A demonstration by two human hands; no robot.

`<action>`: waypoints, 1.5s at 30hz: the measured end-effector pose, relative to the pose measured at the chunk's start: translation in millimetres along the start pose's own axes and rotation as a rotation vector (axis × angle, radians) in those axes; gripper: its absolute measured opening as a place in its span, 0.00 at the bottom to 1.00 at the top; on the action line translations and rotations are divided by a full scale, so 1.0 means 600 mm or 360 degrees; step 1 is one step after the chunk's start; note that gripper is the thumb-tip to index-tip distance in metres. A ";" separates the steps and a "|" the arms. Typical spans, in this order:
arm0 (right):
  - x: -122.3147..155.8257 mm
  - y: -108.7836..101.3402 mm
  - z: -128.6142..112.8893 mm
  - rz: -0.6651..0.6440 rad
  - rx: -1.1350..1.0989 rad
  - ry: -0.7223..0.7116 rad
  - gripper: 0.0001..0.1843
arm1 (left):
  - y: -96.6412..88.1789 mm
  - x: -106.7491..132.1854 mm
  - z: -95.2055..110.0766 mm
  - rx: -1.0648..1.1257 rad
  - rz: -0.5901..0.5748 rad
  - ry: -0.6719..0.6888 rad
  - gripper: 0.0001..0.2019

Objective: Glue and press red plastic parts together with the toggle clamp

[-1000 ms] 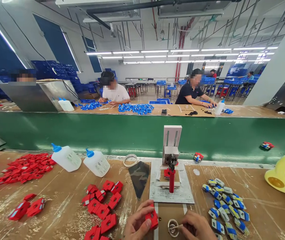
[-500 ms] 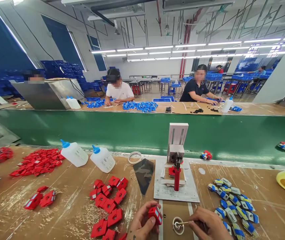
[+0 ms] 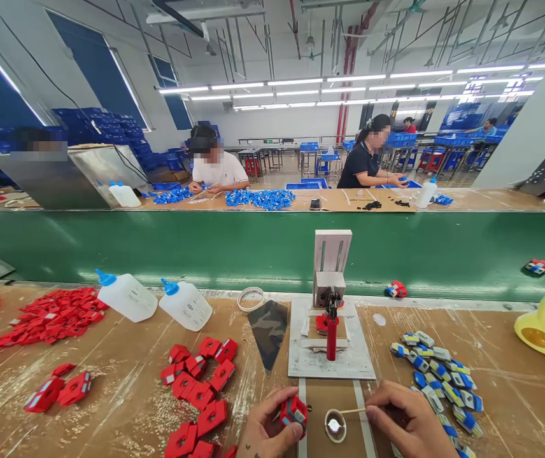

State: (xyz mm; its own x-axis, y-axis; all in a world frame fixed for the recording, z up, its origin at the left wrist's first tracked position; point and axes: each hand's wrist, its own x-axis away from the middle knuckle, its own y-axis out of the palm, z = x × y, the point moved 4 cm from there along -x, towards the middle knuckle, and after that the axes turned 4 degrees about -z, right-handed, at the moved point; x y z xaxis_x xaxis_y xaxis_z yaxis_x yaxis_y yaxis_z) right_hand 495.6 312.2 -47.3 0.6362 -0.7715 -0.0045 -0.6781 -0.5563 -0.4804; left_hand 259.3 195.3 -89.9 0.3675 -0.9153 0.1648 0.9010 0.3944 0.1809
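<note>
Red block (image 3: pixel 293 412) sat in the left hand (image 3: pixel 270 427), pinched between thumb and fingers, just left of a small cup (image 3: pixel 330 437). That cup lay between the two hands, about equally near to each. The right hand (image 3: pixel 406 418) gripped a thin stick (image 3: pixel 354 411), whose long axis ran crosswise from its fingertips toward the left hand, the far end at the cup's rim. More red pieces (image 3: pixel 202 401) lay left of the left hand.
</note>
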 end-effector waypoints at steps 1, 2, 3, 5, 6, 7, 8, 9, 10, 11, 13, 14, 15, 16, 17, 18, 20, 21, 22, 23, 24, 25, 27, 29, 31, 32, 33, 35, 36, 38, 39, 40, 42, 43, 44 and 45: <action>0.000 0.001 0.002 0.0009 -0.0019 0.0021 0.24 | 0.001 0.001 -0.006 0.0051 0.0010 -0.0056 0.29; -0.001 0.004 0.006 0.0024 -0.0020 0.0047 0.23 | 0.002 0.001 -0.010 0.0097 0.0027 -0.0089 0.30; -0.001 0.008 0.011 0.0028 -0.0002 0.0073 0.22 | 0.003 0.002 -0.012 0.0132 0.0043 -0.0104 0.30; -0.003 0.020 0.022 -0.0037 0.0060 0.0097 0.19 | 0.005 0.003 -0.013 0.0163 0.0059 -0.0106 0.29; -0.004 0.025 0.028 -0.0061 0.0078 0.0100 0.18 | 0.007 0.004 -0.012 0.0164 0.0062 -0.0098 0.28; -0.005 0.028 0.032 -0.0056 0.0072 0.0102 0.18 | 0.009 0.004 -0.010 0.0153 0.0059 -0.0086 0.27; -0.006 0.029 0.035 -0.0029 0.0036 0.0101 0.19 | 0.011 0.005 -0.009 0.0134 0.0050 -0.0070 0.26; -0.007 0.027 0.036 0.0013 -0.0021 0.0098 0.22 | 0.014 0.005 -0.007 0.0117 0.0041 -0.0053 0.26; -0.007 0.025 0.034 0.0058 -0.0092 0.0094 0.25 | 0.017 0.006 -0.007 0.0105 0.0032 -0.0036 0.25; -0.008 0.023 0.029 0.0093 -0.0164 0.0089 0.27 | 0.021 0.006 -0.007 0.0096 0.0020 -0.0026 0.25; -0.008 0.020 0.012 0.0135 -0.0286 0.0080 0.30 | 0.029 0.006 -0.009 0.0087 0.0000 -0.0018 0.23; -0.007 0.019 0.001 0.0157 -0.0328 0.0075 0.31 | 0.032 0.006 -0.010 0.0088 -0.0006 -0.0011 0.23; -0.007 0.018 -0.010 0.0177 -0.0358 0.0069 0.31 | 0.036 0.007 -0.010 0.0088 -0.0014 -0.0008 0.22; -0.007 0.019 -0.022 0.0189 -0.0375 0.0060 0.32 | 0.040 0.007 -0.011 0.0088 -0.0029 -0.0005 0.21; -0.007 0.021 -0.032 0.0191 -0.0378 0.0048 0.32 | 0.043 0.008 -0.011 0.0085 -0.0046 -0.0002 0.21; -0.007 0.023 -0.040 0.0181 -0.0370 0.0037 0.34 | 0.046 0.009 -0.010 0.0081 -0.0069 0.0003 0.21; -0.008 0.029 -0.047 0.0154 -0.0321 0.0042 0.35 | 0.049 0.011 -0.007 0.0065 -0.0111 0.0017 0.19; -0.009 0.031 -0.047 0.0135 -0.0287 0.0049 0.34 | 0.049 0.012 -0.006 0.0055 -0.0128 0.0025 0.19; -0.010 0.034 -0.046 0.0103 -0.0252 0.0048 0.34 | 0.049 0.013 -0.005 0.0043 -0.0143 0.0033 0.18; -0.011 0.037 -0.043 0.0066 -0.0219 0.0042 0.33 | 0.049 0.013 -0.004 0.0031 -0.0157 0.0039 0.18; -0.012 0.039 -0.041 0.0026 -0.0189 0.0032 0.31 | 0.048 0.013 -0.003 0.0017 -0.0171 0.0043 0.18; -0.013 0.040 -0.038 -0.0017 -0.0162 0.0015 0.30 | 0.048 0.013 -0.002 0.0000 -0.0183 0.0048 0.18; -0.013 0.041 -0.035 -0.0065 -0.0114 -0.0004 0.29 | 0.048 0.013 -0.001 -0.0040 -0.0195 0.0066 0.18; -0.012 0.039 -0.034 -0.0050 -0.0082 0.0013 0.28 | 0.047 0.013 0.001 -0.0079 -0.0177 0.0105 0.17; -0.009 0.036 -0.034 -0.0021 -0.0072 0.0049 0.28 | 0.045 0.014 0.004 -0.0123 -0.0142 0.0147 0.16; -0.008 0.034 -0.034 -0.0007 -0.0077 0.0067 0.28 | 0.044 0.014 0.006 -0.0145 -0.0130 0.0158 0.15; -0.006 0.032 -0.034 -0.0003 -0.0089 0.0075 0.28 | 0.042 0.014 0.007 -0.0166 -0.0125 0.0163 0.15; -0.003 0.026 -0.035 0.0009 -0.0123 0.0064 0.27 | 0.039 0.014 0.007 -0.0202 -0.0136 0.0167 0.14; -0.002 0.023 -0.034 0.0019 -0.0133 0.0051 0.26 | 0.036 0.014 0.007 -0.0216 -0.0141 0.0175 0.15; -0.001 0.017 -0.032 0.0039 -0.0094 0.0031 0.23 | 0.028 0.014 0.006 -0.0253 -0.0122 0.0203 0.14; -0.002 0.016 -0.031 0.0040 -0.0037 0.0028 0.22 | 0.023 0.013 0.005 -0.0277 -0.0099 0.0217 0.14; -0.004 0.017 -0.029 0.0019 0.0040 0.0027 0.19 | 0.018 0.013 0.004 -0.0299 -0.0071 0.0224 0.14; -0.008 0.025 -0.024 -0.0085 0.0217 0.0016 0.15 | 0.009 0.012 0.000 -0.0326 -0.0021 0.0218 0.14; -0.011 0.031 -0.021 -0.0151 0.0298 0.0008 0.14 | 0.006 0.011 -0.001 -0.0335 -0.0006 0.0209 0.13; -0.013 0.038 -0.017 -0.0208 0.0362 -0.0001 0.13 | 0.003 0.011 -0.002 -0.0343 0.0002 0.0204 0.13; -0.014 0.043 -0.014 -0.0250 0.0404 -0.0006 0.12 | 0.002 0.011 -0.003 -0.0354 0.0004 0.0204 0.13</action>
State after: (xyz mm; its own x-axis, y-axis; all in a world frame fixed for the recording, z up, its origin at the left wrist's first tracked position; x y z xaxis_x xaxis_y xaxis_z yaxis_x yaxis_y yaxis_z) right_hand 469.7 301.9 -52.0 0.7276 -0.6808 0.0843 -0.4579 -0.5736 -0.6792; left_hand 263.1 189.3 -90.1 0.3832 -0.9229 0.0382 0.9234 0.3818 -0.0394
